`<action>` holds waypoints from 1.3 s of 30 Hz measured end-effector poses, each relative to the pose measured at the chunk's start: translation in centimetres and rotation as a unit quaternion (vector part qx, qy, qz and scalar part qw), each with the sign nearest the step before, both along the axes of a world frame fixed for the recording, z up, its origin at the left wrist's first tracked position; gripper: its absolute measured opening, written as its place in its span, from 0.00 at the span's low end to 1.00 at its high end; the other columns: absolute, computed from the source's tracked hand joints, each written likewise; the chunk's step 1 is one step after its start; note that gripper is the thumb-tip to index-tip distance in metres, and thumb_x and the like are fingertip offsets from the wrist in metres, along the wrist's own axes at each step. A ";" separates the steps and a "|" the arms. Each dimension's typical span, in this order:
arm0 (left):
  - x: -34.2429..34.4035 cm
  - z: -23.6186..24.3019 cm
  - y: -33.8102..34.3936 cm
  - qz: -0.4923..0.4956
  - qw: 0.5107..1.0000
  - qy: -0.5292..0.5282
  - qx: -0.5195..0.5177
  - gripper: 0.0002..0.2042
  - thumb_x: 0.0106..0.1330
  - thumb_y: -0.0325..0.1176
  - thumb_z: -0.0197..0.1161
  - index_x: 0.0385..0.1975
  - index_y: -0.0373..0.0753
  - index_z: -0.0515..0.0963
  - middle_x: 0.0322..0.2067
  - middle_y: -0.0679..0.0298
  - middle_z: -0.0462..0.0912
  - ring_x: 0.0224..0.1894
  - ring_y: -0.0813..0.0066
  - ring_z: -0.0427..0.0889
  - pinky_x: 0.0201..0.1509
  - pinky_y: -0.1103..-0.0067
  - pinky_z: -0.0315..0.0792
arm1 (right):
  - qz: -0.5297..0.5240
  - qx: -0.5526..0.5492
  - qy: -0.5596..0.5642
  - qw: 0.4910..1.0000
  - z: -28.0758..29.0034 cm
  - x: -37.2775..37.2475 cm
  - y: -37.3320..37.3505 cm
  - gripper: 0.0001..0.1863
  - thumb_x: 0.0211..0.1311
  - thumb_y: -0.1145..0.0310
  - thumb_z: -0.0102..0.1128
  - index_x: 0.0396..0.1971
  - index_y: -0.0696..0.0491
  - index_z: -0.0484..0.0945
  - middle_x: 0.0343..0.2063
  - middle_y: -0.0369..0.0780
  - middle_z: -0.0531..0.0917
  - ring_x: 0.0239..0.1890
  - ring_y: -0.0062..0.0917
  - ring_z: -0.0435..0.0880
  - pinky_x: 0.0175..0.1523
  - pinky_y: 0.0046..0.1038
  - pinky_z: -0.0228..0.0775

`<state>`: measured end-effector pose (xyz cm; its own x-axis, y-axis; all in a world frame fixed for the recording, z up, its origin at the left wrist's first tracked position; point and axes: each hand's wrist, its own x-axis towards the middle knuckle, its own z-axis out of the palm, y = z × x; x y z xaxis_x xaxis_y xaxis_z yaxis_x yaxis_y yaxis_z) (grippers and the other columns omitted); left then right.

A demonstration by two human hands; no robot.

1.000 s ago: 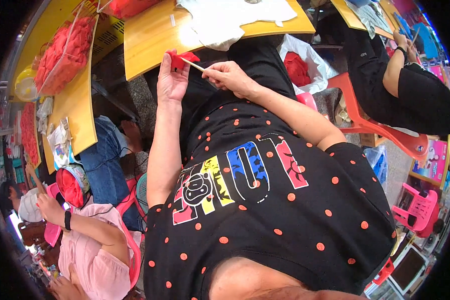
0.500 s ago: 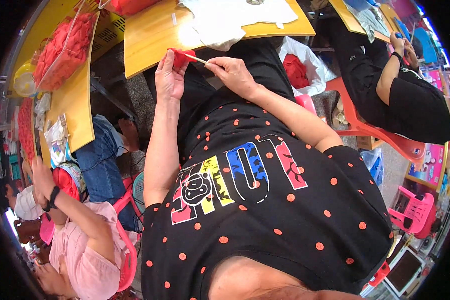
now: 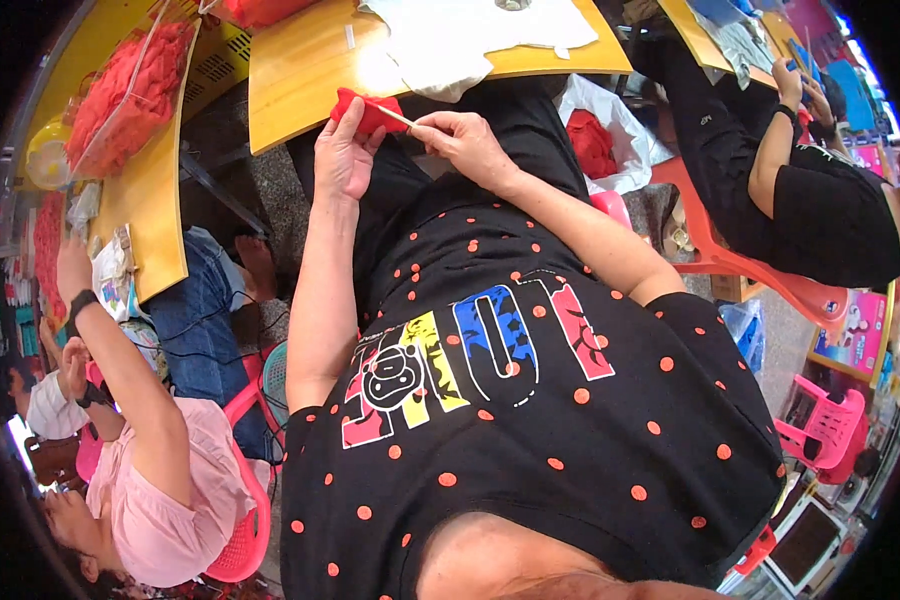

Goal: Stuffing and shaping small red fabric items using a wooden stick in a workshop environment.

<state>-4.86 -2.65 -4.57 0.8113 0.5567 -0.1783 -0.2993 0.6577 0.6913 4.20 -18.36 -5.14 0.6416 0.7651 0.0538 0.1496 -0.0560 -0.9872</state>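
Note:
Just off the near edge of the table, my left hand (image 3: 345,160) pinches a small piece of red fabric (image 3: 373,117) between thumb and fingers. The fabric's exact kind cannot be made out. My right hand (image 3: 465,148) grips a thin pale stick (image 3: 406,120) with closed fingertips, and its far end meets the red fabric. Part of the stick is hidden by the fabric.
White cloth (image 3: 440,45) lies on the wooden table (image 3: 290,75) ahead. Beside my right thigh stands a white plastic bag (image 3: 625,130) with red fabric inside. A clear bin of red pieces (image 3: 130,100) is far left. Co-workers sit on both sides.
The red fabric is spread wider along the stick, and less of the stick shows. My hands have barely moved. The person at left has raised an arm and leaned back.

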 end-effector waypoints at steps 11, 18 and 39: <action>-0.7 0.0 1.4 0.020 1.000 -0.002 -0.010 0.08 0.59 0.31 0.62 0.38 0.41 0.76 0.37 0.64 0.80 0.41 0.72 0.80 0.35 0.83 0.77 | 0.068 -0.093 -0.057 0.992 0.6 1.7 -1.4 0.11 0.60 0.64 0.56 0.35 0.55 0.81 0.17 0.28 0.75 0.20 0.08 0.69 0.24 0.13 0.59; -0.6 -0.3 0.8 -0.024 0.998 0.018 0.055 0.08 0.59 0.28 0.62 0.38 0.35 0.77 0.34 0.61 0.81 0.35 0.73 0.81 0.37 0.80 0.78 | 0.090 -0.077 -0.018 0.993 0.1 1.9 -1.3 0.12 0.61 0.63 0.56 0.36 0.56 0.81 0.18 0.28 0.75 0.21 0.09 0.70 0.25 0.14 0.60; -0.5 -1.0 1.3 -0.071 0.995 0.015 0.068 0.11 0.65 0.35 0.55 0.42 0.35 0.74 0.39 0.59 0.79 0.43 0.69 0.79 0.46 0.77 0.75 | 0.080 -0.066 0.041 0.994 -0.7 1.1 0.0 0.11 0.62 0.64 0.54 0.34 0.55 0.81 0.17 0.28 0.73 0.17 0.08 0.66 0.22 0.13 0.57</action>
